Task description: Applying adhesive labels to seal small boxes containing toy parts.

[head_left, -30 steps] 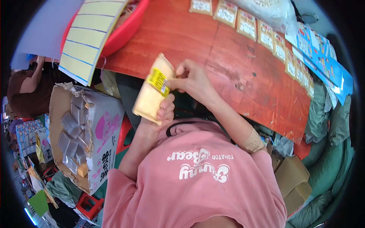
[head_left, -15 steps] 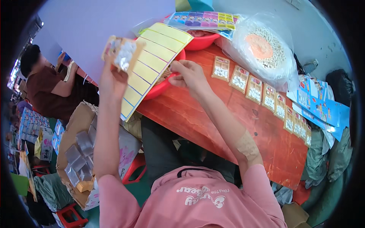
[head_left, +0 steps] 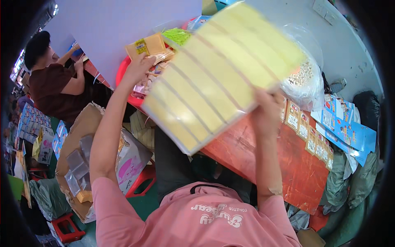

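My right hand (head_left: 267, 108) is closed on the lower right edge of a large yellow sheet (head_left: 222, 74) with dark stripes and a glossy, plastic-like edge. The sheet is tilted, blurred by motion, and held up over the table. My left hand (head_left: 140, 70) is at a red basin (head_left: 121, 74), its fingers bent among small packets and pale sticks. Just beyond those fingers lies a tan box-like piece (head_left: 153, 43) with a yellow label. Whether the left fingers grip anything is hidden. Bright green shreds (head_left: 176, 36) show behind the basin's contents.
Small wooden trays of white pieces (head_left: 302, 125) line the red table (head_left: 284, 164), partly covered by the sheet. A clear plastic bag of white bits (head_left: 304, 78) and blue printed cards (head_left: 345, 119) lie behind. A carton of clear boxes (head_left: 78, 164) stands left, near a seated person (head_left: 53, 82).
My right hand has taken hold of the yellow sheet and swung it up and right, uncovering the basin. The left hand has lowered to the basin; its tray of white pieces is no longer recognisable.
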A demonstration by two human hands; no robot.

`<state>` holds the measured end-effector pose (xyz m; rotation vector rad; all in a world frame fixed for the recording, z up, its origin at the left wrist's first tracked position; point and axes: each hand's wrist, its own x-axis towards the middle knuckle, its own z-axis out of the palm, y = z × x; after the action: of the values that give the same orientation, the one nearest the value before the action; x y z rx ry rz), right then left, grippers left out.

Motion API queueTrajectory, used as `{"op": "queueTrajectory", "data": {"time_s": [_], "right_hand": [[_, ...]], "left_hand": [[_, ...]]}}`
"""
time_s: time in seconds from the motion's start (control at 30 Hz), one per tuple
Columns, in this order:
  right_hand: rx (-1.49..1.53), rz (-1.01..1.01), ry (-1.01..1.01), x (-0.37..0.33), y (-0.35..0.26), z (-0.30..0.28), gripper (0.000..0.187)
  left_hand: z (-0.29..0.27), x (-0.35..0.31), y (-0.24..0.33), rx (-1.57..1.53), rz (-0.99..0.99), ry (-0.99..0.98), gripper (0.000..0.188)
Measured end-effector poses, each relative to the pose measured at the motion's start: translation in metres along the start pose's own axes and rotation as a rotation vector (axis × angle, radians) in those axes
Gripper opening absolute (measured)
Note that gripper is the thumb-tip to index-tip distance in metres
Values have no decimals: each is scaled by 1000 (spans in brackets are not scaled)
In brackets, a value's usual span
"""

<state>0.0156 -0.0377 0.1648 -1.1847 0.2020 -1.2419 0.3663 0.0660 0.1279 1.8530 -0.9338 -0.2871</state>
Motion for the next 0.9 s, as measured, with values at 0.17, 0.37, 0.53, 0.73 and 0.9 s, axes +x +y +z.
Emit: {"op": "queueTrajectory", "data": {"time_s": [0.17, 0.37, 0.53, 0.73, 0.9], "right_hand": [[-636, -510, 60, -38, -124, -49, 16], [-1178, -637, -787, -68, -104, -2, 21], [-1310, -403, -979, -159, -19, -24, 10], [-1247, -205, -1000, -189, 1, -60, 17], [-1141, 41, -838, -173, -8, -71, 26]], "left_hand": [[22, -32, 22, 205, 181, 140, 58], [41, -135, 56, -1027, -337, -482, 85], [77, -178, 28, -942, -656, -815, 85], [118, -197, 3, -548, -457, -599, 31], [142, -219, 1, -512, -378, -559, 23]]}}
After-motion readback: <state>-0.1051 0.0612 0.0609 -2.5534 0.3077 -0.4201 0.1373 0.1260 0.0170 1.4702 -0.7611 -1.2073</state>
